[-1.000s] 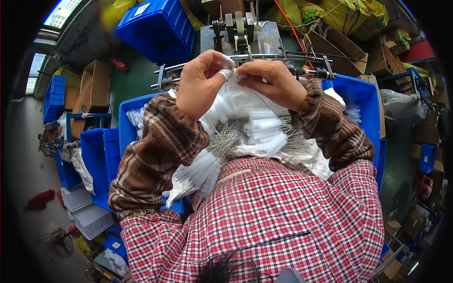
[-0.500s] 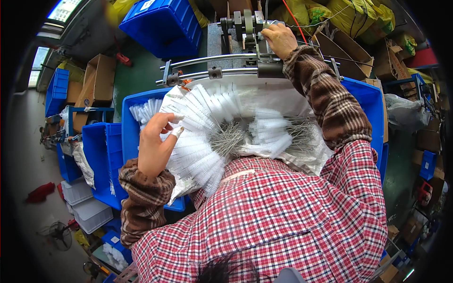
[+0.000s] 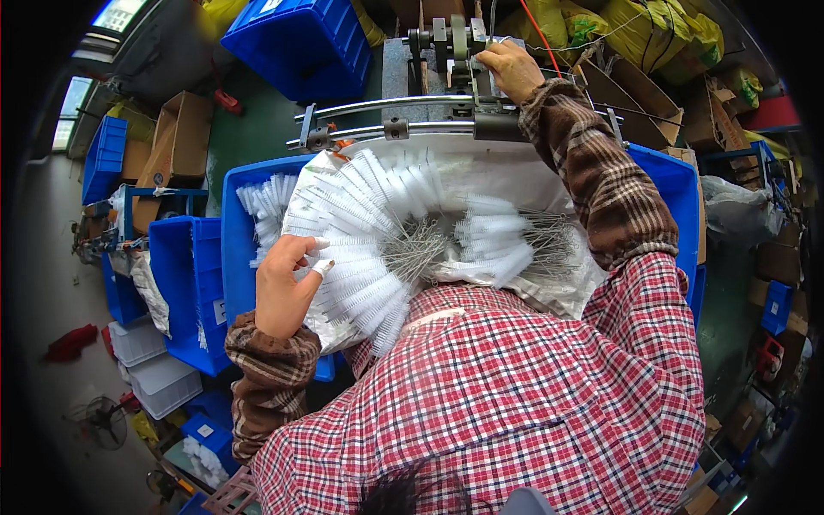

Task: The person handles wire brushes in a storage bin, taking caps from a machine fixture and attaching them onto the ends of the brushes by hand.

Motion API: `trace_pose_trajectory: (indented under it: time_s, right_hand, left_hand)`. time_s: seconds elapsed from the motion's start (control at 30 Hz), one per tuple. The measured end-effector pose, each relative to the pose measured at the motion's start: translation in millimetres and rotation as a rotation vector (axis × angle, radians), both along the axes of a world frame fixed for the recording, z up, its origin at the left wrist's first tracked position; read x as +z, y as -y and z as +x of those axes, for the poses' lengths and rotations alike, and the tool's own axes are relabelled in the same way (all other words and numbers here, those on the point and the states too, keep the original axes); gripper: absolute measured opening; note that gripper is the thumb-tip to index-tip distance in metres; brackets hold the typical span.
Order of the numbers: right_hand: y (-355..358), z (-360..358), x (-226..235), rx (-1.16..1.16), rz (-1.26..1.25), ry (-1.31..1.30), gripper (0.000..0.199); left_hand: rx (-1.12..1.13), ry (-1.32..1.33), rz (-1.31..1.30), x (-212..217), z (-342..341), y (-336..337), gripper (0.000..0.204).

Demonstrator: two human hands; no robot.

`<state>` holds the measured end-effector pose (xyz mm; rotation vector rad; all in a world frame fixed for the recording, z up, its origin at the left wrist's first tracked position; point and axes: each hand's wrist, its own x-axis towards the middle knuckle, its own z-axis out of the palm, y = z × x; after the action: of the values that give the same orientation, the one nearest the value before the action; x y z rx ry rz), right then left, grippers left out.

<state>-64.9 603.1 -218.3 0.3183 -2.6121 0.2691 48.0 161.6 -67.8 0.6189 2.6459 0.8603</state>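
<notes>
My left hand (image 3: 287, 287) hovers at the left edge of a fan of white-bristled wire brushes (image 3: 356, 257). Its thumb and forefinger, with white wraps near the tips, stand apart with nothing visible between them. At the far side, my right hand (image 3: 512, 72) rests on a metal bench machine (image 3: 459, 64), fingers curled at its right end. What those fingers grip is hidden. The brushes' twisted wire stems (image 3: 416, 249) point toward the middle of the pile. A smaller bunch of brushes (image 3: 493, 240) lies to the right, stems pointing right.
A pale sheet (image 3: 532, 180) lies under the brushes, over a large blue bin (image 3: 678, 184). Metal rails (image 3: 369, 133) cross in front of the machine. More blue crates (image 3: 184, 292) stand at left, with cardboard boxes (image 3: 176, 142) behind. Yellow sacks (image 3: 652, 34) fill the far right.
My left hand has moved slightly down, toward me, beside the brush fan. My right hand stays at the machine, and the brush piles look much the same.
</notes>
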Motion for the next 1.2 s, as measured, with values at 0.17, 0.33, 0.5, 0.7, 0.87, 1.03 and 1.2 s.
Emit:
trace_pose_trajectory:
  time_s: [0.17,0.33,0.5,0.7,0.87,1.03,1.2]
  right_hand:
    - [-12.7,35.8,16.9,-0.086,0.069,-0.084,0.033]
    - [-13.3,73.4,16.0,-0.418,0.181,0.042,0.046]
    - [9.5,60.4,12.4,-0.409,0.095,0.014,0.036]
    - [58.2,31.7,18.1,-0.346,0.104,0.008,0.029]
    - [42.9,43.5,22.2,-0.342,0.128,0.033,0.026]
    - [-9.1,66.9,18.6,-0.341,0.110,0.055,0.025]
    - [-55.9,59.7,10.2,-0.308,-0.020,0.040,0.019]
  left_hand:
    - [-0.085,-0.136,-0.085,-1.2,0.8,4.0,0.028]
    - [-0.048,-0.057,-0.121,3.8,3.5,7.2,0.028]
    - [-0.006,-0.062,-0.107,3.4,4.6,7.5,0.026]
    - [-0.038,-0.067,-0.054,6.9,3.9,2.4,0.018]
    - [-0.019,0.003,0.073,20.7,-1.0,6.4,0.017]
    - [0.048,-0.016,0.180,50.6,-17.0,21.1,0.014]
    - [0.001,-0.010,0.249,66.7,-37.8,16.5,0.016]
